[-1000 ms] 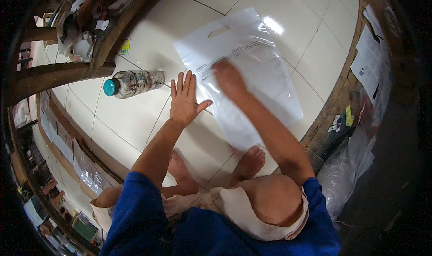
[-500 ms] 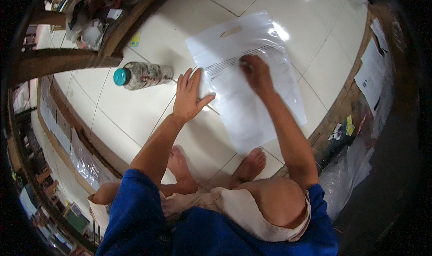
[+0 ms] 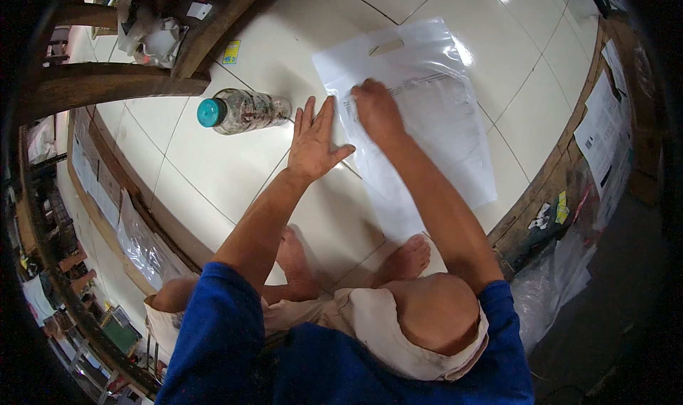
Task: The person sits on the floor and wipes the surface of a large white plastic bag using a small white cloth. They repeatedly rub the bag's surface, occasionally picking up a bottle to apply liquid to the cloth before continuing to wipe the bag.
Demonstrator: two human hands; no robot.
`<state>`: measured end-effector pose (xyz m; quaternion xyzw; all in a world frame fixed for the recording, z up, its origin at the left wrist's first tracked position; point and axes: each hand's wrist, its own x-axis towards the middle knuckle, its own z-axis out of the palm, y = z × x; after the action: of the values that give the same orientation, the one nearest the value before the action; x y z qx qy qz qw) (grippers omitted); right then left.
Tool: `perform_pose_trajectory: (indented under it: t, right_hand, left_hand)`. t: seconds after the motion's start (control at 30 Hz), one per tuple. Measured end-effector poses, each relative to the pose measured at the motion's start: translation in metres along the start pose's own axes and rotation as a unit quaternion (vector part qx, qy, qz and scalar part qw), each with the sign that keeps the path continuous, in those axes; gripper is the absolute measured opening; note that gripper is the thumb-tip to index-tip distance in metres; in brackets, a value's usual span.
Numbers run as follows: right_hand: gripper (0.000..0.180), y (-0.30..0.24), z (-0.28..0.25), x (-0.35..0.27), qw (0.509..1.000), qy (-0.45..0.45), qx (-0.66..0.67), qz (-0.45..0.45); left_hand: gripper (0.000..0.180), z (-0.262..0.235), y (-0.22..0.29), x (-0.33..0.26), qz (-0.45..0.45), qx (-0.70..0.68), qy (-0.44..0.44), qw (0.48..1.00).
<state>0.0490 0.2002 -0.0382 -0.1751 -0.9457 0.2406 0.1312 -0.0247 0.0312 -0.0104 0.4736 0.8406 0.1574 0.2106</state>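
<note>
A white plastic bag (image 3: 455, 138) with a cut-out handle at its far end lies flat on the tiled floor, several lines of small dark print across it. My left hand (image 3: 316, 145) is spread on the floor with its fingertips at the bag's left edge. On the bag's upper left part, my right hand (image 3: 377, 109) is closed with curled fingers, pressed against the surface over the print. Whatever it may hold is hidden. Left of my left hand, a clear bottle (image 3: 249, 112) with a teal cap lies on its side, dark and pale bits inside.
Wooden furniture legs (image 3: 135, 81) stand at the upper left, with cluttered things above. Along the right runs a wooden edge (image 3: 530, 213) with papers (image 3: 597, 124) and crumpled clear plastic (image 3: 544, 284). A small yellow sticker (image 3: 231, 52) is on the floor beyond the bottle. My bare feet (image 3: 405, 259) are close to the bag's near end.
My right hand has moved left across the bag toward its left edge, its fingers curled. My left hand stays by the bag's edge. The whole view has shifted slightly.
</note>
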Motion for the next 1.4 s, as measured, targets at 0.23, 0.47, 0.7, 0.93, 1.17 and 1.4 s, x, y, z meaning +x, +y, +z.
perform_pose_trajectory:
  t: [0.23,0.47,0.7,0.93,1.17,1.4]
  right_hand:
    - [0.015,-0.013,-0.008,-0.019,0.993,-0.091,0.078,-0.001]
    - [0.012,0.020,-0.010,-0.006,0.999,-0.014,0.014,0.037]
    - [0.014,-0.015,0.006,-0.006,0.998,-0.024,0.062,-0.016]
    - [0.015,0.019,-0.017,-0.002,0.997,-0.017,0.014,0.078]
    - [0.015,-0.016,0.014,-0.009,0.997,-0.066,0.034,-0.003]
    - [0.015,0.047,-0.050,0.006,0.991,-0.052,0.028,0.122]
  left_hand:
    - [0.109,0.002,-0.004,-0.003,-0.021,0.022,-0.011,0.999]
    - [0.110,0.003,-0.004,-0.002,-0.015,0.032,0.001,0.999]
    - [0.110,-0.004,0.004,-0.001,-0.045,0.042,-0.037,0.997]
    - [0.109,-0.005,0.003,-0.003,-0.040,0.026,-0.026,0.999]
    - [0.108,-0.004,0.004,-0.005,-0.041,0.033,-0.034,0.998]
    - [0.107,-0.010,0.010,-0.001,-0.049,0.033,-0.041,0.997]
